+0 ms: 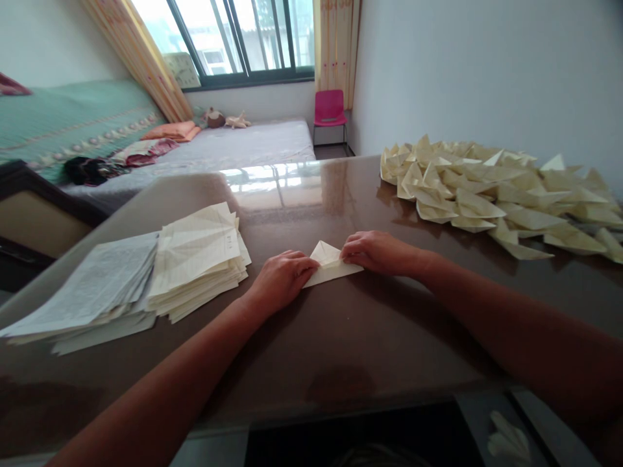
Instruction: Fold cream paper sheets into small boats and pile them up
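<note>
A cream sheet of paper (327,269), folded to a peak at the top with a straight strip along its lower edge, lies on the brown table. At its left corner, my left hand (282,277) pinches the paper between thumb and fingers. My right hand (374,251) grips the right side the same way, fingers curled. To the left of my hands sits a stack of cream paper sheets (195,259), with creases across the top sheet. Beside that, a fanned stack of printed, greyish sheets (92,285) reaches toward the table's left edge.
A big heap of folded paper boats (477,188) covers the table's back right, against the wall. The glossy brown table (292,363) ends near my body. Beyond it are a bed (263,143) and a pink chair (329,109) below the window.
</note>
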Demonstrator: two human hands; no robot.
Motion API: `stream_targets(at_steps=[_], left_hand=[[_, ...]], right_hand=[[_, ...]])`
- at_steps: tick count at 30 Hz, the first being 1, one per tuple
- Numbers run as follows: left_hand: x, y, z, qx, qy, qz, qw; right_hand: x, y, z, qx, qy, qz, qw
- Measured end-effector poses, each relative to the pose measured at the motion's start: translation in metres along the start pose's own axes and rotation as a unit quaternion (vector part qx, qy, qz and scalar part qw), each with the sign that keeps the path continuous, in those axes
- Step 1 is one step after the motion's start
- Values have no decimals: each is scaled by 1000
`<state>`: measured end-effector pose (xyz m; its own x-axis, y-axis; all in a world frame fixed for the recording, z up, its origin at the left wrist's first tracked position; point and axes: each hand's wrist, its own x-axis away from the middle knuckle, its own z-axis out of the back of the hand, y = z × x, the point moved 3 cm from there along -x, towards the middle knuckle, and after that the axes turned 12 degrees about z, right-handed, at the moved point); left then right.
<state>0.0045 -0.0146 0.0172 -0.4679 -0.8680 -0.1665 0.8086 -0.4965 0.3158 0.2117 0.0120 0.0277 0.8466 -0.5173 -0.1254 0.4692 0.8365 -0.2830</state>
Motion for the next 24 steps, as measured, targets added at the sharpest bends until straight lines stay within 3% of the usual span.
stream_targets(at_steps=[6,19,24], left_hand=[[-6,-9,-4,59,14,90,994],[-6,-8,-9,-95,32,132,986],[-4,0,-9,-185,30,136,973]], right_hand=[[-3,15,-10,-39,23,-27,999],[-12,9,-7,103,-37,-126,986],[-16,9,-10,122,-59,-134,982]])
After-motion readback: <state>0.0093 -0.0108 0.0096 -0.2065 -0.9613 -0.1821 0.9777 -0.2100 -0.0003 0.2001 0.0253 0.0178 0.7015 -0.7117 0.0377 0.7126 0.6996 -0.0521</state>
